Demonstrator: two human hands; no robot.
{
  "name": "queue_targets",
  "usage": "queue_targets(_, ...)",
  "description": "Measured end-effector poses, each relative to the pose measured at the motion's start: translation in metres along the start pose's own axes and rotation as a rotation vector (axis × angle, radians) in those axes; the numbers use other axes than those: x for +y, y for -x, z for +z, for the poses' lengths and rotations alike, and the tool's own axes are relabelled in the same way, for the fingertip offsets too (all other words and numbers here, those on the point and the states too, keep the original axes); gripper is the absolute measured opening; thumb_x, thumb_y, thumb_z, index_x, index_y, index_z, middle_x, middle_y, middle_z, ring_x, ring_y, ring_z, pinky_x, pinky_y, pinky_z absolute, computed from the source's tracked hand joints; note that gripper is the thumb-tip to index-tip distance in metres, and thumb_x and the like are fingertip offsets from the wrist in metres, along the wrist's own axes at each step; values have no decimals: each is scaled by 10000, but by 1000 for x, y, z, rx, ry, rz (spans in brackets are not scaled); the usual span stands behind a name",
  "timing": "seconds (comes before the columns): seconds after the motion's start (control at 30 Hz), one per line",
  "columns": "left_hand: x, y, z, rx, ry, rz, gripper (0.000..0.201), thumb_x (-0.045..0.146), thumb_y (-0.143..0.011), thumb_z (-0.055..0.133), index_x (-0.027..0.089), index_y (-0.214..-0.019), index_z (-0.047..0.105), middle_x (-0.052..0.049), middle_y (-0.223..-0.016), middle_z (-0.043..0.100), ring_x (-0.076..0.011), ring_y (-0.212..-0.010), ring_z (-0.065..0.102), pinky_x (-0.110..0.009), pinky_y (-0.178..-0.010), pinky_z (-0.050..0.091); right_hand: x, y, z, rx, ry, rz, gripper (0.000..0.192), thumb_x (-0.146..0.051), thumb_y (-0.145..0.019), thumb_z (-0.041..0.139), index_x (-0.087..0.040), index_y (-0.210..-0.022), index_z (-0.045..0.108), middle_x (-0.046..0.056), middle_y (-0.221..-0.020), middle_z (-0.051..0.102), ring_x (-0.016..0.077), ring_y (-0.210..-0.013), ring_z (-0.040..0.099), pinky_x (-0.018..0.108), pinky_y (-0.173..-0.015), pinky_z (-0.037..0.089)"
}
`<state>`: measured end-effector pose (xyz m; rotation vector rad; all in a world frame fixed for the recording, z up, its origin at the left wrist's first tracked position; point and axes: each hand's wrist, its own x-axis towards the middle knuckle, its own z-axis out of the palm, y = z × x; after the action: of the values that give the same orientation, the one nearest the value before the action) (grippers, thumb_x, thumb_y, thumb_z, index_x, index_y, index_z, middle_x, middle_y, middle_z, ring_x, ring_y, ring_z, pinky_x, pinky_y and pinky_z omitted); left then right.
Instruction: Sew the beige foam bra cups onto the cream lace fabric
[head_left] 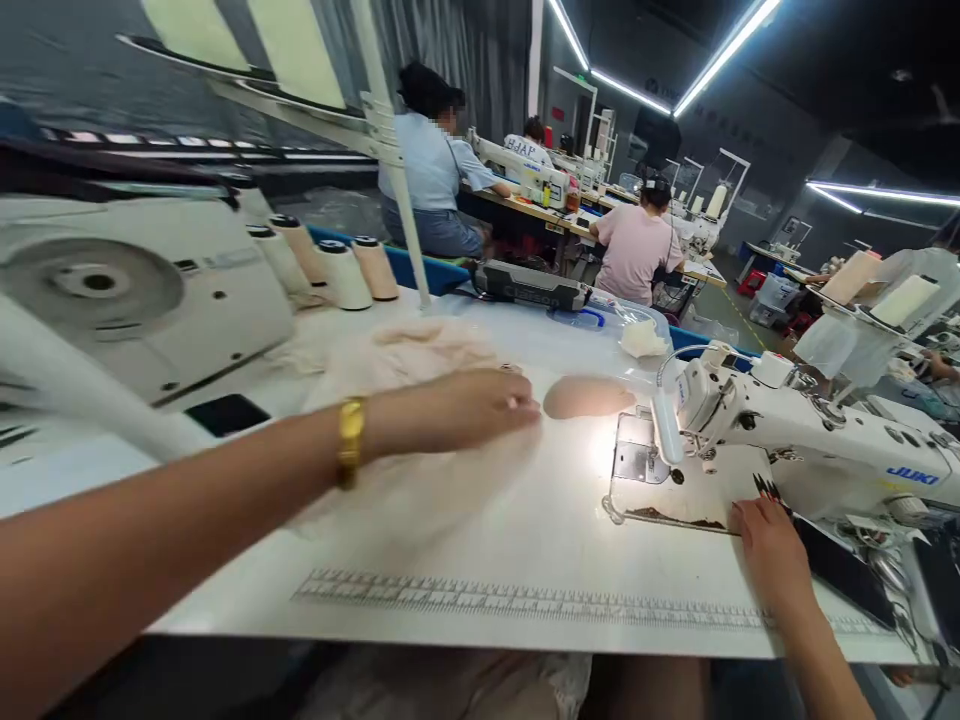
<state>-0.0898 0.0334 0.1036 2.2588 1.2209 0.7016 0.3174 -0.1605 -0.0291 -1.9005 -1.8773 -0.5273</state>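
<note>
My left hand point(465, 405), with a gold bracelet on the wrist, reaches across a pile of pale pink fabric point(405, 360) on the white table point(525, 540); its fingers are stretched out flat and hold nothing that I can see. A small beige pad point(589, 397) lies just beyond the fingertips. My right hand point(769, 545) rests on the table edge at the base of the white sewing machine point(810, 430), fingers loosely apart, touching the machine bed.
Several thread cones point(341, 270) stand at the back left beside another machine point(135, 290). A printed ruler point(525, 600) runs along the front edge. A clear plastic box point(600, 320) sits behind. Other people point(637, 250) sew at benches farther back.
</note>
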Motion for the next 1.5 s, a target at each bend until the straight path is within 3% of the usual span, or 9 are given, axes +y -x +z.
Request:
queue_targets(0.1, 0, 19, 11, -564, 325, -206, 365, 458, -850, 631, 142, -1033, 627, 25, -698, 612, -133, -584, 584, -220, -525, 407, -14, 3, -3, 18, -151, 133, 310, -381, -1036, 371, -230, -879, 591, 89, -745, 654, 271, -685, 643, 400, -631, 526)
queue_targets(0.17, 0, 25, 26, -684, 641, -245, 514, 372, -789, 714, 151, -1224, 551, 41, -716, 603, -138, -674, 620, -226, -614, 433, -36, 3, -9, -52, -285, 188, 294, -420, -1058, 338, -246, -982, 563, -2, -610, 604, 199, -486, 587, 304, -490, 490)
queue_targets(0.43, 4, 37, 50, -726, 920, -109, 972, 108, -692, 782, 227, -1542, 328, 7, -890, 671, -162, -912, 673, -263, -773, 469, -168, -25, -31, -95, -491, -119, 221, -433, -1038, 434, -246, -1106, 529, 48, -820, 709, 205, -649, 684, 279, -568, 476)
queue_targets(0.8, 6, 41, 56, -749, 770, 2, 932, 164, -703, 784, 252, -1527, 357, -50, -1074, 711, -193, -982, 672, -272, -791, 525, -200, -52, -23, -89, -91, -278, 285, -275, -1060, 293, -236, -849, 480, -15, -598, 554, 171, -511, 500, 277, -527, 201)
queue_targets(0.9, -2, 37, 12, -620, 303, 107, 677, 152, -788, 630, 212, -1445, 479, -90, -1130, 726, -211, -965, 683, -306, -808, 542, -165, -36, -20, -149, -45, -119, 283, -383, -1078, 295, -239, -931, 489, -8, -649, 610, 182, -509, 535, 268, -526, 217)
queue_targets(1.07, -12, 42, -35, 186, -291, 97, 367, 259, -903, 508, 170, -1239, 625, -120, -1277, 657, -305, -1206, 583, -481, -1031, 457, -85, -9, -8, -90, 194, -95, 414, -476, -1076, 203, -212, -1009, 514, 55, -686, 643, 250, -579, 601, 318, -534, 307)
queue_targets(1.27, 23, 83, 49, -141, -5, 494, 242, 348, -968, 589, 198, -1153, 638, -77, -1149, 680, -223, -1069, 610, -357, -958, 492, -69, -11, -11, -33, 165, -117, 353, -393, -1069, 306, -169, -1169, 560, 141, -974, 691, 305, -836, 622, 420, -725, 447)
queue_targets(1.4, 53, 90, 111, -277, -105, 649, 571, 416, -832, 768, 144, -1286, 553, -157, -1279, 610, -311, -1129, 575, -437, -974, 495, -81, -11, -11, -47, -121, -70, 307, -383, -1057, 375, -194, -1136, 603, 130, -1001, 690, 300, -913, 620, 449, -823, 479)
queue_targets(1.5, 65, 77, 129, -437, -251, 584, 192, 155, -852, 632, 144, -1043, 618, -118, -1041, 661, -277, -924, 618, -392, -806, 518, -88, -7, -15, -195, -490, -37, 362, -480, -1020, 482, -238, -1267, 590, 126, -1218, 662, 306, -1146, 593, 486, -1002, 457)
